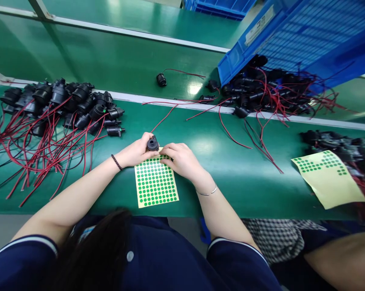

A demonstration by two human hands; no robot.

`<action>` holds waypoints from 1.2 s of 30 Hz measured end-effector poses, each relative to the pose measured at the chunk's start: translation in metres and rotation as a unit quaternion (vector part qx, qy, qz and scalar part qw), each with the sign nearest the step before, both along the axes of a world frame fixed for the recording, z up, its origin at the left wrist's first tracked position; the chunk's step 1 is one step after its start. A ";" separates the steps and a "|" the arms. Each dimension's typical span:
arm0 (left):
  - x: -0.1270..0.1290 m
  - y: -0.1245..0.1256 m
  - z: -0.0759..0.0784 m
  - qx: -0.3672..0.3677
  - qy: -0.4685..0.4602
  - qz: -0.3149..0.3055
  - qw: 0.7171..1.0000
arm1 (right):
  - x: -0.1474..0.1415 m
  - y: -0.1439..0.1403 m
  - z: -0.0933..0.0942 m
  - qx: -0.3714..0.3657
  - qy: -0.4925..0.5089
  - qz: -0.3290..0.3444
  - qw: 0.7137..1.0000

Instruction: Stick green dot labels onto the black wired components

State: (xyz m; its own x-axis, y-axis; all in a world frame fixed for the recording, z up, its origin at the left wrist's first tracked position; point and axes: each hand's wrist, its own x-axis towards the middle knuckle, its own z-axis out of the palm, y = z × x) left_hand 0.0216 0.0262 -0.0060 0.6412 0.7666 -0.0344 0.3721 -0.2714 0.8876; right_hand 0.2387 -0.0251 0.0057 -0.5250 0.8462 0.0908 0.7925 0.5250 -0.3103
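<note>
My left hand [136,151] is closed round a small black pump [152,144], its round end with a central hole facing up; a red wire trails away behind it. Just to the right, the fingers of my right hand [180,159] are bent and pinched at the upper edge of a pale yellow sheet of green dot stickers [156,182]. That edge curls up a little between my hands. Whether a single sticker is between the fingertips is hidden. Most of the sheet lies flat on the green table [231,178], below both hands.
A heap of black pumps [58,97] with red and black wires lies at left. More pumps [261,89] spill from a tilted blue crate [245,44]. One pump [161,79] stands behind the white rail. At right are a partly used sticker sheet [330,186] and a person's arm [346,254].
</note>
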 end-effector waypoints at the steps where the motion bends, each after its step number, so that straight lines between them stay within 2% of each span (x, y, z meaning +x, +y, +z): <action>1: 0.000 0.000 0.000 -0.001 0.001 0.002 1.000 | 0.000 0.000 0.000 0.008 0.002 0.002 1.000; 16: 0.001 0.001 -0.002 0.016 -0.001 0.003 1.000 | -0.001 -0.002 0.005 0.039 0.014 0.019 0.999; 22: 0.001 0.001 -0.006 0.017 -0.002 0.006 1.000 | 0.000 -0.001 0.004 0.041 0.052 0.024 0.998; 25: 0.001 0.002 -0.009 0.030 -0.001 0.001 1.000 | 0.001 0.000 0.005 -0.005 0.152 0.001 0.988; 29: 0.001 0.001 -0.009 0.051 -0.004 -0.010 0.999 | -0.003 0.002 0.014 -0.128 0.329 -0.103 0.930; 31: 0.001 0.001 -0.009 0.052 -0.006 -0.010 0.999 | -0.006 0.005 0.020 -0.175 0.356 -0.124 0.909; 36: 0.001 0.002 -0.009 0.045 -0.018 0.008 0.999 | -0.014 0.018 0.028 -0.229 0.372 -0.123 0.891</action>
